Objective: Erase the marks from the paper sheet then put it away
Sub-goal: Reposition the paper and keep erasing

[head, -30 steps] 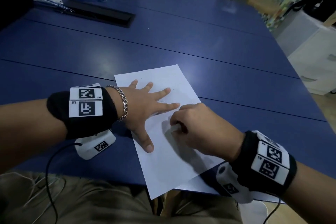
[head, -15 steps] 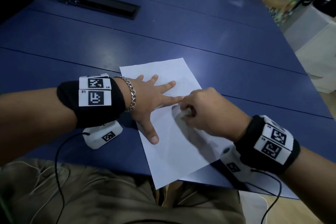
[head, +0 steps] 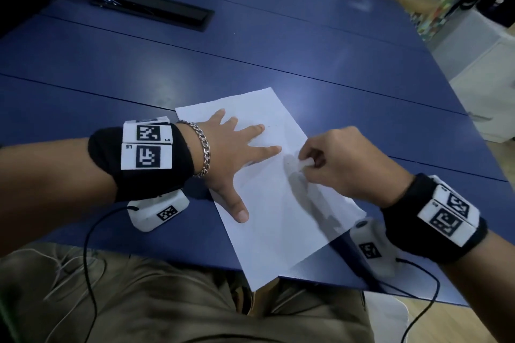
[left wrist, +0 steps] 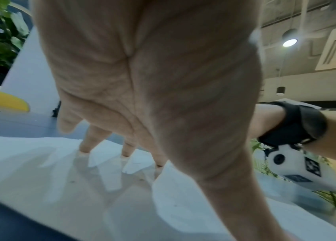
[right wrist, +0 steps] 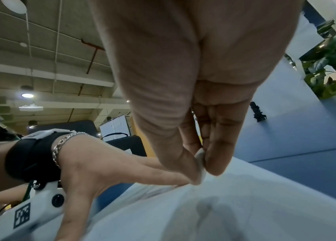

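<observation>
- The right hand [right wrist: 183,81] pinches a small white eraser [right wrist: 201,164] between thumb and fingers; the eraser tip touches the paper [right wrist: 224,212].
- The left hand [right wrist: 101,171] lies flat on the paper, fingers spread, just beside the eraser.
- A bracelet [right wrist: 62,146] is on the left wrist.
- The paper lies on the blue table [right wrist: 307,154].

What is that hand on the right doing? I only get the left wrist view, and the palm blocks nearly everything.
Observer: The right hand pinches a small white eraser between thumb and fingers, its tip on the paper.
Visitor: Where on the sheet?
Observer: Beside the left hand's index fingertip, toward the sheet's right edge.
Visitor: Does the whole sheet lie on the table?
Observer: No, its near corner hangs over the table edge, above the person's lap.
</observation>
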`<move>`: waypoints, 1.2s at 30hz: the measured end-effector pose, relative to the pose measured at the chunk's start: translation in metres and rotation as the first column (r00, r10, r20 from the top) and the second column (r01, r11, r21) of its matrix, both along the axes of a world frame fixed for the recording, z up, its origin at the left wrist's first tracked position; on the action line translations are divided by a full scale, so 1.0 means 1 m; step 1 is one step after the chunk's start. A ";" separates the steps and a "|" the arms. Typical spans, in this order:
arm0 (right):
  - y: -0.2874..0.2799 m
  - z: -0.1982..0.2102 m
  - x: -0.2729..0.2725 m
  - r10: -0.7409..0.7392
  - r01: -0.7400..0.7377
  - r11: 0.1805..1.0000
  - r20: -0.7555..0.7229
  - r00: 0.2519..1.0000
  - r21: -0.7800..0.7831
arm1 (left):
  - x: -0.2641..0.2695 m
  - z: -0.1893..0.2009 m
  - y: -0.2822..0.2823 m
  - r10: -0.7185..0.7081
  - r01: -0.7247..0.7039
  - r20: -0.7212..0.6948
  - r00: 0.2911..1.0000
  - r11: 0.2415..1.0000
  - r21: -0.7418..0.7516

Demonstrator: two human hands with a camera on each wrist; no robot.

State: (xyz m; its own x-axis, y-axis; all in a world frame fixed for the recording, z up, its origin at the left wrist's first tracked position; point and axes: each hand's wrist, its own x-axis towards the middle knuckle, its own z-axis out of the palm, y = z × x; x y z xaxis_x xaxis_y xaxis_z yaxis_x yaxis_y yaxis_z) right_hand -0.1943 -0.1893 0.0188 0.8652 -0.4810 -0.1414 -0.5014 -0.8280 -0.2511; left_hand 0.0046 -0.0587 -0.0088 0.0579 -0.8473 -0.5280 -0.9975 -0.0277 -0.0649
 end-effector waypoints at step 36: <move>0.031 -0.007 0.005 0.136 -0.148 0.982 -0.107 0.985 -0.116 | -0.003 -0.003 -0.013 0.009 -0.006 -0.031 0.999 0.994 0.112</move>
